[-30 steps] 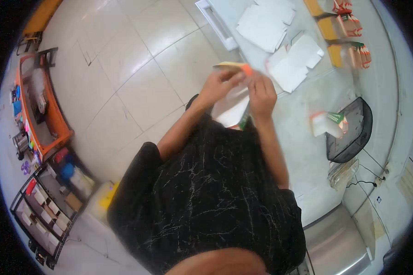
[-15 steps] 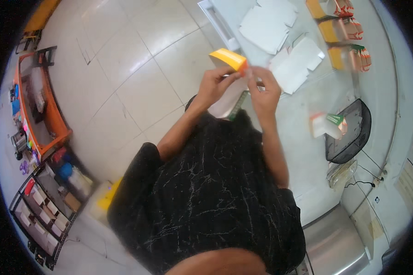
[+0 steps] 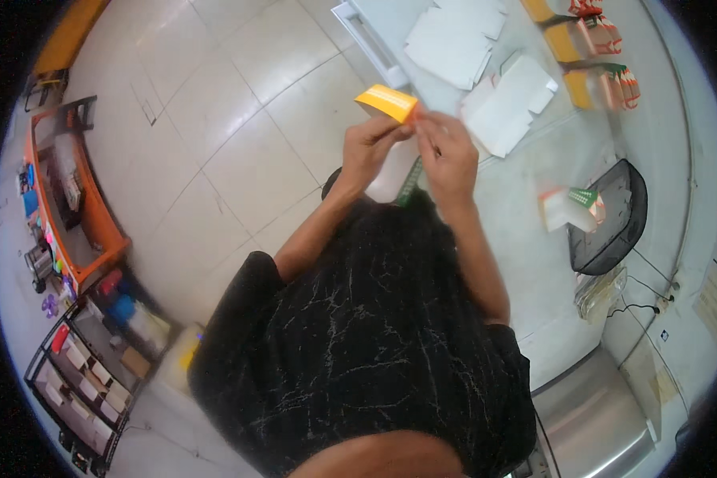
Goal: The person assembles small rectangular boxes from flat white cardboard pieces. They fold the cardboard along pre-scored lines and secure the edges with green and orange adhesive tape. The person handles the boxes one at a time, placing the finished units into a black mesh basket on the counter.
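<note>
In front of my body I hold a partly folded paper carton (image 3: 389, 177), with a yellow panel at its far end, a white inside and a green patterned side. My left hand (image 3: 364, 155) pinches it just below the yellow panel. The fingers of my right hand (image 3: 452, 163) are closed at an orange corner, close to the left fingertips, and partly hide it. On the table to the right, flat white carton blanks (image 3: 454, 44) lie face down beside another pile of blanks (image 3: 508, 107).
Folded yellow and orange cartons (image 3: 575, 44) stand in stacks at the table's far right. One white, green and orange carton (image 3: 564, 210) leans by a black mesh basket (image 3: 628, 227). Near it lies a clear plastic bag (image 3: 601, 293). An orange-framed bin (image 3: 103, 255) stands left.
Both hands keep hold of the carton. My right fingers have shifted slightly at its orange corner, and the whole view has turned a little.
</note>
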The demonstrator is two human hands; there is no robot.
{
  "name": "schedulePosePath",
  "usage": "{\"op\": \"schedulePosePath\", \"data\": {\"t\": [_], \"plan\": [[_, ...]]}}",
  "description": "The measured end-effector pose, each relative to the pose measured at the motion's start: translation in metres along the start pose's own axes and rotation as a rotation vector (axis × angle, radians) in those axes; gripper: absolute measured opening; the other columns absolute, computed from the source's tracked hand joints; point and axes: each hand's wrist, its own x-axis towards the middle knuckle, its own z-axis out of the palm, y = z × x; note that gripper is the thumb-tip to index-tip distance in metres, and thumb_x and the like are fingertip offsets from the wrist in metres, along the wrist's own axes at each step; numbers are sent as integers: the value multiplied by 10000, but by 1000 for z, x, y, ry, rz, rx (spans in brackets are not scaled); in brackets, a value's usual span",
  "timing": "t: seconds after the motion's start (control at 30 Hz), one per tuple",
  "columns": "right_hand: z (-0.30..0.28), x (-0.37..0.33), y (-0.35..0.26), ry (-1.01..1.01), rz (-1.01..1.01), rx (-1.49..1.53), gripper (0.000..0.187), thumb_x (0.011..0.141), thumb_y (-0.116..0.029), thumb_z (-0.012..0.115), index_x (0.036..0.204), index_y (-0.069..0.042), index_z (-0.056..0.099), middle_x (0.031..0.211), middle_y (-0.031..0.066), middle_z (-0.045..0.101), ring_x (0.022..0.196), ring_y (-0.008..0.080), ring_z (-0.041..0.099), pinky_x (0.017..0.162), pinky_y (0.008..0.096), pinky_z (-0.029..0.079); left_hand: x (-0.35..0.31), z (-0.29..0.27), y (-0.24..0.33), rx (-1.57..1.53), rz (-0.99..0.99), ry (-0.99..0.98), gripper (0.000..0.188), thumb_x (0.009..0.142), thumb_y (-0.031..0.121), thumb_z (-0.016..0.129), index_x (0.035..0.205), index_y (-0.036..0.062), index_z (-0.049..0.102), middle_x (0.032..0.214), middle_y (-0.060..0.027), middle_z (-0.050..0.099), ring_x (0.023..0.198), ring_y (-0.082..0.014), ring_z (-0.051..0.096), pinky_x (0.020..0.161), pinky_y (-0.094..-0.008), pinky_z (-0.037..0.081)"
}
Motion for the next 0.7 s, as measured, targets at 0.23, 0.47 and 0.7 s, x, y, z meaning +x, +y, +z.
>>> {"op": "schedulePosePath", "data": {"t": [0.23, 0.47, 0.7], "plan": [[8, -14, 6, 62, -106, -190, 192, 822, -40, 607, 1005, -12, 660, 1126, 106, 638, 962, 308, 622, 823, 389, 513, -8, 10, 2, -48, -102, 34, 215, 921, 63, 641, 1087, -68, 681, 951, -101, 720, 887, -151, 678, 820, -272, 543], [0, -21, 13, 136, -143, -97, 178, 825, -39, 606, 987, 24, 644, 1149, 119, 630, 1080, 307, 615, 920, 401, 504, -14, 28, 3, -71, -156, 39, 239, 951, 66, 601, 1127, -86, 656, 972, -117, 708, 873, -168, 682, 831, -285, 549], [-38, -42, 32, 305, -118, 93, 130, 816, 4, 653, 943, 34, 658, 1106, 133, 643, 1061, 306, 621, 886, 387, 523, -22, 73, 19, 44, -137, 16, 272, 957, 81, 602, 1181, -68, 638, 980, -96, 693, 889, -139, 655, 831, -271, 543]]}}
